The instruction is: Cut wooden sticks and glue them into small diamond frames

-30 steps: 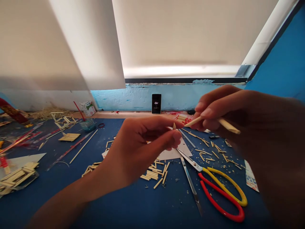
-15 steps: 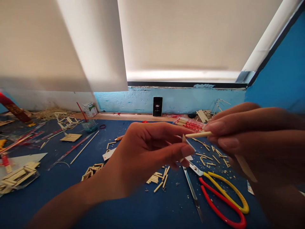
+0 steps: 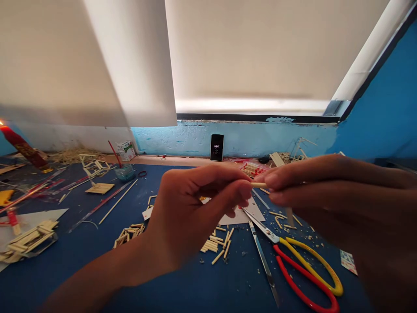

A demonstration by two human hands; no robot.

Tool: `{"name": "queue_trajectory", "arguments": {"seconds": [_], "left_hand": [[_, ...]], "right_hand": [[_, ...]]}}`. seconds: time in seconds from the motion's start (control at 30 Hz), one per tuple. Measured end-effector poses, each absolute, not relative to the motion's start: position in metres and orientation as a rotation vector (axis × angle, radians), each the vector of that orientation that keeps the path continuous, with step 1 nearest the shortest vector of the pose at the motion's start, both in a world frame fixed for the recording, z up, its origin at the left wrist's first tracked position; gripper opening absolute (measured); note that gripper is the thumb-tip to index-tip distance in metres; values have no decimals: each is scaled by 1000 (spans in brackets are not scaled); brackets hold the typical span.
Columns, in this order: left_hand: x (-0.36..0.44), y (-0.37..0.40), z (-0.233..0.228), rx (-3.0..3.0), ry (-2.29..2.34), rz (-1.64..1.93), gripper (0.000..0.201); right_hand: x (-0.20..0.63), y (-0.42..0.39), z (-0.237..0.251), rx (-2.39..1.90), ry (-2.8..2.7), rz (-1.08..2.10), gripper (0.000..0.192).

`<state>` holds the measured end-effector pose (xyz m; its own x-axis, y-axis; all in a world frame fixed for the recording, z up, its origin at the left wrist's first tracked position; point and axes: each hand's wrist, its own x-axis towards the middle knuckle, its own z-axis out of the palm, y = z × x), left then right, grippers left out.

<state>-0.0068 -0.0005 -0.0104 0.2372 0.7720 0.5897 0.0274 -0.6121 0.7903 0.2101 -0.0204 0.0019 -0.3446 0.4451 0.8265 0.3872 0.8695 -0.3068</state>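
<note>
My left hand (image 3: 192,204) and my right hand (image 3: 329,195) meet in front of me above a blue table (image 3: 182,282). Both pinch a thin pale wooden stick (image 3: 259,184), of which only a short bit shows between the fingertips. The small piece that the left fingers held is hidden behind them. Below the hands lie open scissors with red and yellow handles (image 3: 302,267), a white card (image 3: 241,214) and a heap of short cut sticks (image 3: 216,241).
Stick frames (image 3: 94,164) and a flat stick panel (image 3: 99,188) lie at the back left, near a small glass (image 3: 124,172). A stick bundle (image 3: 28,241) sits at the left edge. A phone (image 3: 216,147) leans on the light-blue wall. More sticks (image 3: 254,167) lie behind the hands.
My right hand has moved left and down until its stick tip meets my left fingertips. The small piece that stood up from the left fingers is now hidden. The view tilted slightly.
</note>
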Motion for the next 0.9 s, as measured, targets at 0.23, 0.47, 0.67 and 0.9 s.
{"name": "queue_trajectory", "arguments": {"seconds": [0.23,0.47,0.67,0.9], "left_hand": [[-9,1,-16,2210,860,1614,13],[-6,2,-14,1923,711,1491,19],[-2,3,-17,1745,647,1473,23],[0,4,-17,1806,663,1538,30]], "right_hand": [[203,-5,-10,-758,-1955,99,19],[200,-7,-11,-805,-1761,119,19],[196,-7,-12,-810,-1749,140,12],[196,-9,-14,-813,-1751,196,13]]}}
